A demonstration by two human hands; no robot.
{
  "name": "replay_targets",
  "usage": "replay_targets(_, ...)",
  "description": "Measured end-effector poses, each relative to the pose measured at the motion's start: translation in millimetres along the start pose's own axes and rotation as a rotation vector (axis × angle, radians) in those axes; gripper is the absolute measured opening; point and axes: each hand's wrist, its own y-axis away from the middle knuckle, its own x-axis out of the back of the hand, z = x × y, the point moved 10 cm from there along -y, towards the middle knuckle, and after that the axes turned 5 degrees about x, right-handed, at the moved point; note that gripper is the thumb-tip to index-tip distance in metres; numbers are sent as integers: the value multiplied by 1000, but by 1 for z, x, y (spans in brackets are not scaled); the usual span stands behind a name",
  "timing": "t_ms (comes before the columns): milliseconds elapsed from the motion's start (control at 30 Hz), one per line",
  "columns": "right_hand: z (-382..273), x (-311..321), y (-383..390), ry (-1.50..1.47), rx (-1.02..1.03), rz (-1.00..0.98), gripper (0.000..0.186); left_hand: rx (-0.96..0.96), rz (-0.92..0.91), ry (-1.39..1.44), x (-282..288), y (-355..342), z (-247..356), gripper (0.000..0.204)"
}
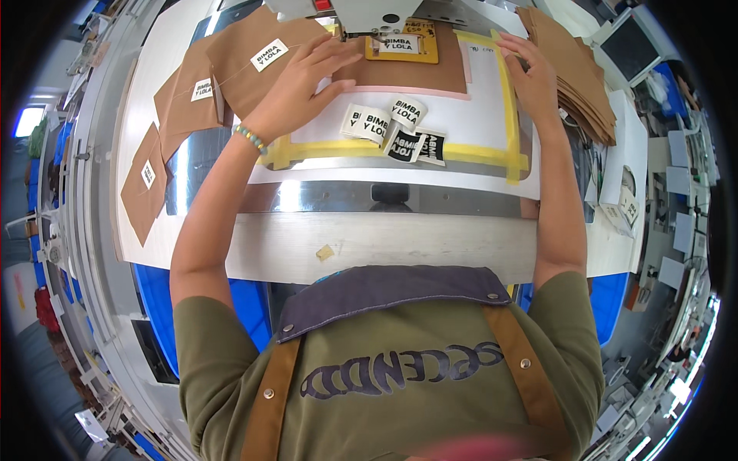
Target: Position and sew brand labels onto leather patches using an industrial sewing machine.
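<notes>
Spread and partly flat, the fingers of my left hand (319,75) lie at the left edge of a brown fabric panel (369,75) under the sewing machine head (377,14). A yellow plate with a window (430,54) sits on that panel, framing a white label (398,44). My right hand (530,75) rests by the yellow-taped right edge of a white board (453,127), its fingers slightly bent and apart. Nothing shows in either hand. Between my arms, several loose white and black labels (403,114) are heaped on the board.
Brown pieces with sewn white labels (257,73) spread out at the left. A stack of brown fabric pieces (573,73) stands at the right, beyond my right hand. A metal strip (330,197) crosses the pale table (400,242). Blue bins (611,303) sit below the table's edge.
</notes>
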Motion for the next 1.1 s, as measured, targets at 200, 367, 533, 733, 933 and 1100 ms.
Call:
replay_targets(200,-3,-2,-2,-24,20,-21,23,-63,-57,-55,-19,-16,-6,39)
replay_targets(367,-1,-4,0,-26,15,-37,23,-86,-78,-41,-27,-20,-7,38)
replay_targets(533,4,-6,0,-40,-19,-47,24,-124,-57,-39,-27,-26,-4,38)
replay_targets(733,4,-7,1,-24,-10,-52,23,-96,-59,-10,-25,-27,-5,37)
replay_targets(933,10,-8,1,-48,-36,-58,23,-96,-107,-9,-27,-30,-7,36)
replay_targets(1100,12,-9,2,-54,-61,-71,23,-76,-125,-14,-31,-30,-9,36)
